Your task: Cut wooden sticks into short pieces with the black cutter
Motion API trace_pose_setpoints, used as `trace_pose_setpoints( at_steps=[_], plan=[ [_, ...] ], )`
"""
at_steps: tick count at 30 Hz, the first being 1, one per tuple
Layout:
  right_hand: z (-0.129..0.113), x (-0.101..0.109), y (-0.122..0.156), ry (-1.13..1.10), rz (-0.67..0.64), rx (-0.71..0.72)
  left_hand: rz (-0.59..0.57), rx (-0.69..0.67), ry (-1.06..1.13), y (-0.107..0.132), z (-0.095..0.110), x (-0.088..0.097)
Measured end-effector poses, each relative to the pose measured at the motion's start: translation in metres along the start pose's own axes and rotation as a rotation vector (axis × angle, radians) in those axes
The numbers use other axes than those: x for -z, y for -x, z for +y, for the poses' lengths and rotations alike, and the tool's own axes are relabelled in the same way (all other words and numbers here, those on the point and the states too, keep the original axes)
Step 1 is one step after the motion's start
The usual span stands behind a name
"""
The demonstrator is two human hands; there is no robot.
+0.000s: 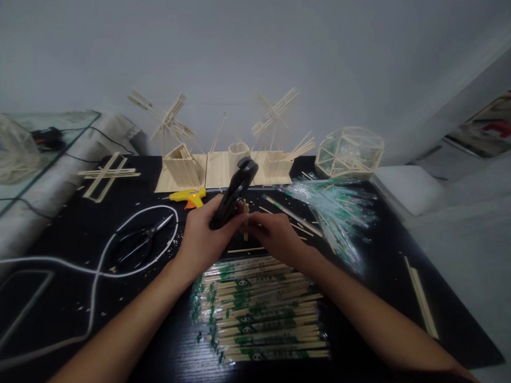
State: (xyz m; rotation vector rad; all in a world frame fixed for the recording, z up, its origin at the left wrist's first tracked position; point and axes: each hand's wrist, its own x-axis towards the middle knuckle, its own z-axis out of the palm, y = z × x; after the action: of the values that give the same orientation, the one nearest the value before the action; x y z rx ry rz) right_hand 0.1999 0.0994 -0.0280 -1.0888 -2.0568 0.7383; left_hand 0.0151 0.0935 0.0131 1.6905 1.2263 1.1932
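Observation:
My left hand (202,233) is closed around a black tool (235,193) that tilts up and away, its rounded end at the top. What kind of tool it is, I cannot make out. My right hand (278,235) meets it from the right, fingers pinched at a small upright bundle of short wooden sticks (245,220). The sticks sit close beside the tool, and the fingers partly hide them. Just below both hands lies a layer of wrapped chopsticks (265,315) in clear and green packaging.
A yellow glue gun (190,196), black-handled pliers (149,234) and a white cable (101,254) lie left. Stick-built models on wooden bases (220,169) line the wall. Torn wrappers (336,210) and a polyhedral stick frame (350,152) are right. Loose sticks (421,300) lie near the right edge.

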Motion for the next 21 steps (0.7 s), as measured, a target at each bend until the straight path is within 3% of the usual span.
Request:
trace_pose_setpoints(
  at_steps=[14,21],
  plan=[
    [0.006,-0.003,0.002,-0.02,-0.012,0.03,-0.026,0.174,0.275,-0.003,0.006,-0.002],
    [0.006,-0.003,0.0,-0.041,0.007,0.099,-0.078,0.141,0.154,-0.003,0.013,0.005]
  ],
)
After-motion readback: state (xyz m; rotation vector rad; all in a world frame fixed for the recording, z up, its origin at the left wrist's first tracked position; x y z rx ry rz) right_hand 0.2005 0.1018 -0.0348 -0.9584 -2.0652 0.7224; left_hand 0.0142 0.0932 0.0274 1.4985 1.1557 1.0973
